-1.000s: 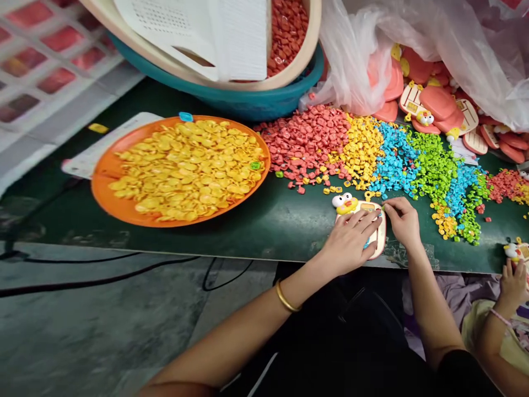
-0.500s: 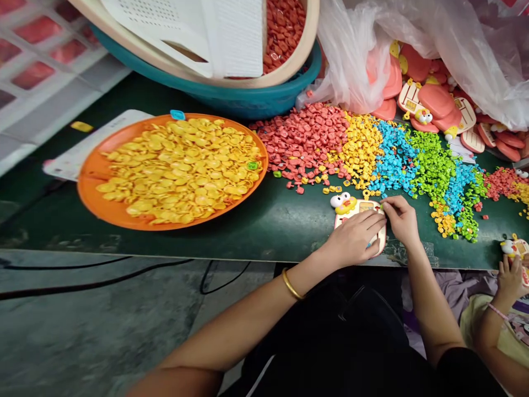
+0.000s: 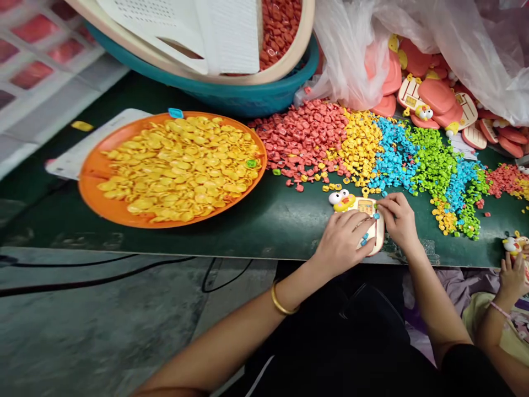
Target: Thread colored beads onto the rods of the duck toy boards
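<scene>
A cream toy panel (image 3: 377, 242) with a duck head (image 3: 342, 199) on its left side lies near the table's front edge. My left hand (image 3: 343, 237) is over it, fingers curled onto its face and thumb near its lower part. Small blue pieces (image 3: 364, 239) show by these fingers. At the panel's upper right corner my right hand (image 3: 399, 220) is closed in a pinch, a tiny green piece (image 3: 376, 205) at its fingertips. Behind the panel lie heaps of small red pieces (image 3: 306, 135), yellow pieces (image 3: 361, 144), blue pieces (image 3: 394, 154) and green pieces (image 3: 433, 157).
An orange plate (image 3: 88, 187) heaped with flat yellow pieces stands at left. Behind it are stacked basins (image 3: 248, 99). Plastic bags (image 3: 347, 66) and pink toy parts (image 3: 440, 99) fill the back right. Another person's hand (image 3: 512, 275) holds a similar toy at far right.
My left hand has slid slightly left and down, uncovering more of the panel and the blue pieces. My right fingertips have shifted slightly left at the panel's corner.
</scene>
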Motion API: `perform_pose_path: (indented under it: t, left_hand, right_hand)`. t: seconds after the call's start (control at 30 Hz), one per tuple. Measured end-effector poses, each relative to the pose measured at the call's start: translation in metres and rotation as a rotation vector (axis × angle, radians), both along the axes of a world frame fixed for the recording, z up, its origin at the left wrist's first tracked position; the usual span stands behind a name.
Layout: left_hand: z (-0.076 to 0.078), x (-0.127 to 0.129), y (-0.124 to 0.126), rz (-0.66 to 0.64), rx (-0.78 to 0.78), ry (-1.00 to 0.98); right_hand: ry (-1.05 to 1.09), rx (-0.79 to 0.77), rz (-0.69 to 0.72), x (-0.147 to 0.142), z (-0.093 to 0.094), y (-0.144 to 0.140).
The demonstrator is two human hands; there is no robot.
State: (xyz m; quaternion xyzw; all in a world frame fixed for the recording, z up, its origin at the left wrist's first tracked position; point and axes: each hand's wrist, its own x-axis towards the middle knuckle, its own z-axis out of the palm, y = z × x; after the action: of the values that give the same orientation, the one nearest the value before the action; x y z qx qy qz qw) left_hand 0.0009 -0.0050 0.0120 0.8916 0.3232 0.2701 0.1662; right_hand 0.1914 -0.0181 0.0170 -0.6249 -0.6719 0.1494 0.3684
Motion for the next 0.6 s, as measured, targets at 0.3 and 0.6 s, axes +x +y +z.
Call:
perform_pose_path:
  t: [0.3, 0.6]
  left_hand:
    - [-0.021, -0.012, -0.007, 0.067, -0.138, -0.040]
    - [-0.016, -0.009, -0.002, 0.050, -0.098, 0.047]
  right_hand:
    - [-0.063, 0.014, 0.104, -0.016, -0.017, -0.020]
    - [-0.098, -0.028, 0.048, -0.010, -0.006, -0.023]
